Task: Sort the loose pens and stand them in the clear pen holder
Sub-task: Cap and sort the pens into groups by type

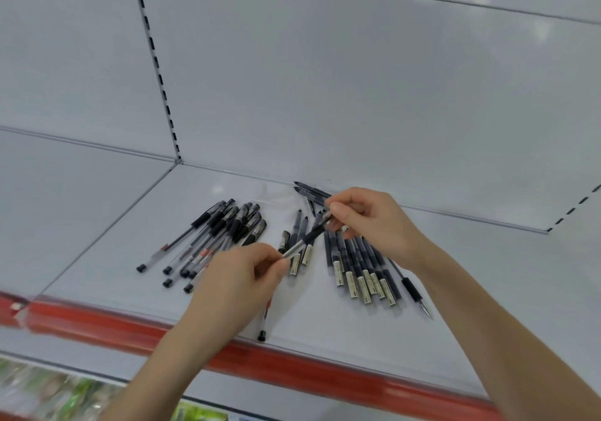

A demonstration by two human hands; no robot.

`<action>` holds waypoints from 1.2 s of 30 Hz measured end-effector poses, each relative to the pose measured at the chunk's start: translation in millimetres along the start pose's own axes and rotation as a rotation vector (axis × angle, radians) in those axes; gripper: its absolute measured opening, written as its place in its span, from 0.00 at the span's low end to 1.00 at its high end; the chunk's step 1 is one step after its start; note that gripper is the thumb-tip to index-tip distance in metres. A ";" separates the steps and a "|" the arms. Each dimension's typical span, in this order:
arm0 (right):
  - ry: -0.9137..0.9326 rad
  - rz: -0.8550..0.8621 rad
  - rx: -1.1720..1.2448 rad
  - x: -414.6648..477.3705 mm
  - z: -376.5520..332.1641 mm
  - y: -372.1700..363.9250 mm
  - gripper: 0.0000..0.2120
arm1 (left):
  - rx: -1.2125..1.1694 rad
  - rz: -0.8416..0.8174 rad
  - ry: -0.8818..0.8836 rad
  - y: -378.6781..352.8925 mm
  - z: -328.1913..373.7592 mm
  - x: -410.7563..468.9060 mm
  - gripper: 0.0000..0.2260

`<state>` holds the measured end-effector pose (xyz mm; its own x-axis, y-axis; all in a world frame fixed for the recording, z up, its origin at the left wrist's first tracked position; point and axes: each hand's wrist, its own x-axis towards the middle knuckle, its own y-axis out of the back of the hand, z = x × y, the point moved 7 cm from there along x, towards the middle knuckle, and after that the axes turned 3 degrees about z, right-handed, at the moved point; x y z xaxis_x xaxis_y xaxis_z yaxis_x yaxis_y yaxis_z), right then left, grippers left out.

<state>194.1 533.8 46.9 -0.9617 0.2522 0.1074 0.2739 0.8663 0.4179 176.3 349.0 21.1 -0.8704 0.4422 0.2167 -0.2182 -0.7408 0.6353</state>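
Both hands hold one black-and-clear pen (307, 238) above the white shelf (107, 258). My left hand (242, 277) pinches its lower clear end. My right hand (367, 219) pinches its upper black end. A fan of capped clear pens (211, 238) lies left of my hands. A row of dark pens with white labels (357, 267) lies to the right, under my right wrist. Two dark labelled pens (300, 241) lie between the groups, with a loose black cap (285, 238) beside them. No clear pen holder is in view.
More dark pens (310, 190) lie at the back of the shelf against the rear panel. One uncapped pen (411, 289) lies at the far right of the row. A single pen (264, 321) lies near the red front edge strip (325, 375).
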 end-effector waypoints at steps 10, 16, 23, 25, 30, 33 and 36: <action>0.159 0.032 -0.544 64.8 2.2 -25.6 0.07 | 0.376 0.177 0.152 25.8 -20.4 -13.5 0.07; 0.210 -0.168 -0.883 89.3 9.2 -63.1 0.11 | 0.457 0.135 0.180 28.3 -25.8 -13.7 0.09; 0.132 -0.274 -0.953 97.2 10.7 -64.4 0.10 | 0.471 0.129 0.069 17.6 -11.1 -10.0 0.15; 0.117 -0.285 -0.928 94.2 11.6 -64.1 0.09 | 0.445 0.132 0.040 14.8 -8.3 -7.0 0.14; 0.126 -0.067 -0.662 82.4 9.9 -45.6 0.11 | 0.366 0.102 -0.055 3.4 2.5 0.1 0.12; 0.109 0.106 -0.518 70.6 1.8 -13.3 0.12 | 0.382 0.016 -0.076 -11.6 7.6 11.2 0.10; 0.068 0.182 -0.361 52.8 0.1 17.7 0.10 | 0.502 -0.078 -0.107 -30.9 15.2 25.5 0.12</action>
<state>148.2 562.5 59.8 -0.9000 0.3478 0.2627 0.4290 0.6003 0.6750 167.6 390.8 18.2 -0.8043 0.5550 0.2121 -0.0190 -0.3808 0.9244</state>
